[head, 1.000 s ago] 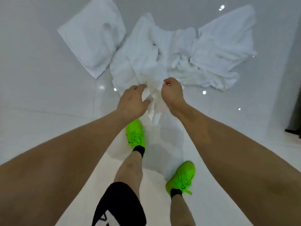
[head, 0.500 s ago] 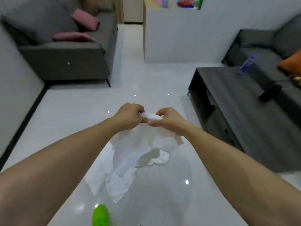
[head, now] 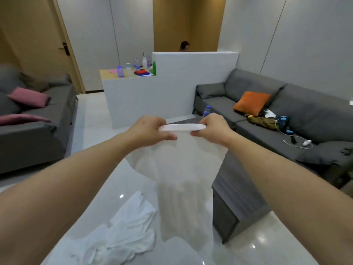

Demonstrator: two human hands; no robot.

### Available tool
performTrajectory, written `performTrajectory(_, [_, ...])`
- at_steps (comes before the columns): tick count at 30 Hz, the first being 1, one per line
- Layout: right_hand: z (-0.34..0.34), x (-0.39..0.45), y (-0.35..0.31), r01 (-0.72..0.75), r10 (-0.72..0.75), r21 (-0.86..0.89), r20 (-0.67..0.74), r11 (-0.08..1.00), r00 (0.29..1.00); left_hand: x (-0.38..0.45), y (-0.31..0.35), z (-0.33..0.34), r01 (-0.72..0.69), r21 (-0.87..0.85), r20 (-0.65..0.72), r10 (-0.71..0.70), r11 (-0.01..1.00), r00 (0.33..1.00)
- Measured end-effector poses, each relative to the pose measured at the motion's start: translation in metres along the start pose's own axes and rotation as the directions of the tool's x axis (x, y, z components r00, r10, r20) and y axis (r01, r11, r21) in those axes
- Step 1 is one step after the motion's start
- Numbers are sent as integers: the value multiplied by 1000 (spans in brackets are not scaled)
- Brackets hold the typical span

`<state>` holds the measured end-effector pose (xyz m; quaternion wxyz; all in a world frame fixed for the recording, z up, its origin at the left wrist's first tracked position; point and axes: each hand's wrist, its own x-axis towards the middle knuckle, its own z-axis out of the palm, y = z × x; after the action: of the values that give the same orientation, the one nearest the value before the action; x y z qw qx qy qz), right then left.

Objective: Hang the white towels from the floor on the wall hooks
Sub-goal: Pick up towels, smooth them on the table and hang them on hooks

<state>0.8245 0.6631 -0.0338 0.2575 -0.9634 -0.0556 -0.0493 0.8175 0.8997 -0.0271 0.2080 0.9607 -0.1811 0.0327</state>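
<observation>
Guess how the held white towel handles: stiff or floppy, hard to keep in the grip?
Likely floppy: the white towel hangs limp below the left hand and right hand, taut only along the edge stretched between them. Probably light, since a pinch at each end carries it. Slipping seems unlikely, but its lower part looks blurred, so it may swing.

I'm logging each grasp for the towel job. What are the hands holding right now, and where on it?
Both hands grip one white towel by its top edge: left hand at one end, right hand at the other. The rest hangs below.
</observation>
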Motion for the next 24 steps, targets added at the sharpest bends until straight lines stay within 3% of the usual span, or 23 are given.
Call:
performTrajectory(2, [-16,17,23,-18,17,-35,-26,999,1000,36,10,6,-40,51,41,38,998,998])
performTrajectory(7, [-47,91,77,-4,-4,-99,-79,995,997,144,17,23,-57,84,-11,58,995,998])
performTrajectory(19, [-116,298,194,-85,72,-201,-73,976,995,363,3,27,158,194,-93,-142,968,985])
performTrajectory(24, [-154,388,226,-29,-10,-258,-148,966,989,441,23,15,280,239,-246,-221,930,944])
